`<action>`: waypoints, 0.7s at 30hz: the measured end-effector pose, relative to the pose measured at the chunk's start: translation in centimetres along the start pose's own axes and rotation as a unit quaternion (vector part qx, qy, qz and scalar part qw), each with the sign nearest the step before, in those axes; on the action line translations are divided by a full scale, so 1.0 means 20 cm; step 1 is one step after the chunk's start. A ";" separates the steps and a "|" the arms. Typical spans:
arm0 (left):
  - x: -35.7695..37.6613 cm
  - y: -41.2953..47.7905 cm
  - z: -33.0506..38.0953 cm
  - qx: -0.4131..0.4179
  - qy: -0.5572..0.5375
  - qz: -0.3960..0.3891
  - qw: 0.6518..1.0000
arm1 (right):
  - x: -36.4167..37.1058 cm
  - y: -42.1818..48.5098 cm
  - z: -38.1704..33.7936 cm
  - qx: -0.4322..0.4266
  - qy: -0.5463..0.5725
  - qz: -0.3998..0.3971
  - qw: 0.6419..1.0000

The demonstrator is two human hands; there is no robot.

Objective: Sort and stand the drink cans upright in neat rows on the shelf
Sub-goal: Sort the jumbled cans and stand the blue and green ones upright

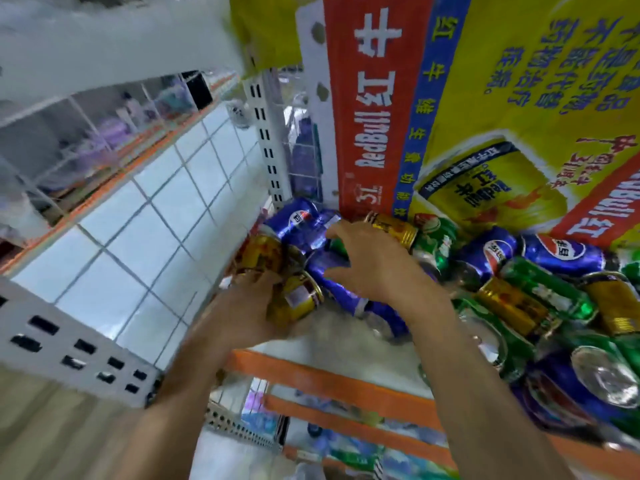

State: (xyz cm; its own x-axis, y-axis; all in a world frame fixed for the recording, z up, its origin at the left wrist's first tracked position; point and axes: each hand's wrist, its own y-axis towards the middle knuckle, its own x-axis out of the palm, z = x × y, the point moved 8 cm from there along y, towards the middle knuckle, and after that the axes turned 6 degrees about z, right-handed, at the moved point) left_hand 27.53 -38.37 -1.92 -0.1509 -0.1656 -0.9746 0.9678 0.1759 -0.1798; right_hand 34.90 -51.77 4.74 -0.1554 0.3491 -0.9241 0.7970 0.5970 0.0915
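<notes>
The gold can [299, 297] is being gripped on its side by the left hand [249, 303] at the left end of the shelf [332, 330]. The fingers are being curled over its body, and its rimmed end is being pointed off to the right. A second gold can [265, 251] is lying just past those fingertips. Whether it's being touched can't be told, since everything there is being smeared by motion blur.

The right hand [374, 268] is being held palm-down over the pile, fingers spread wide and thumb stuck out. A blue can [301, 221] is lying right by the fingertips, but contact can't be made out either.

More blue cans are being partly covered by that palm and wrist. The heap of green cans [543, 292], blue ones and gold ones to the right is being cut off by the frame edge. The lower shelves are being reduced to coloured mush.

All the cans are glossy metal cylinders, tipped over and jumbled against each other, with silver lids being shown here and there. The shelf board is plain white, being edged in front by an orange rail [329, 375]. A white perforated metal upright [265, 140] is standing at its back corner. Behind the cans a shiny printed banner [519, 81] in yellow, red and blue is being hung. Pale square floor tiles [145, 216] with dark grout are showing on the left.
</notes>
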 end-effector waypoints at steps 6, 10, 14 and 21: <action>0.09 0.03 -0.01 -0.002 0.024 -0.003 1.000 | 0.22 0.10 0.08 0.089 -0.113 -0.090 0.986; 0.07 0.02 -0.02 -0.031 -0.035 0.042 0.998 | 0.27 0.15 0.11 0.096 -0.134 -0.154 0.974; 0.05 0.02 -0.04 -0.037 -0.061 0.068 0.995 | 0.28 0.20 0.05 0.037 -0.213 -0.246 0.945; -0.06 0.00 -0.06 -0.004 -0.010 0.055 0.998 | 0.28 0.26 0.03 -0.048 -0.232 -0.229 0.944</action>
State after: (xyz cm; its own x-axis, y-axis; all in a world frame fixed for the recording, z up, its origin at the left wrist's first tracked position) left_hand 27.55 -37.06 -0.81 -0.0407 -0.1641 -0.9856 0.9768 0.2011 -0.0738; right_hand 38.45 -47.11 -0.22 -0.1811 -0.3021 -0.9359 0.6482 0.6790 -0.3446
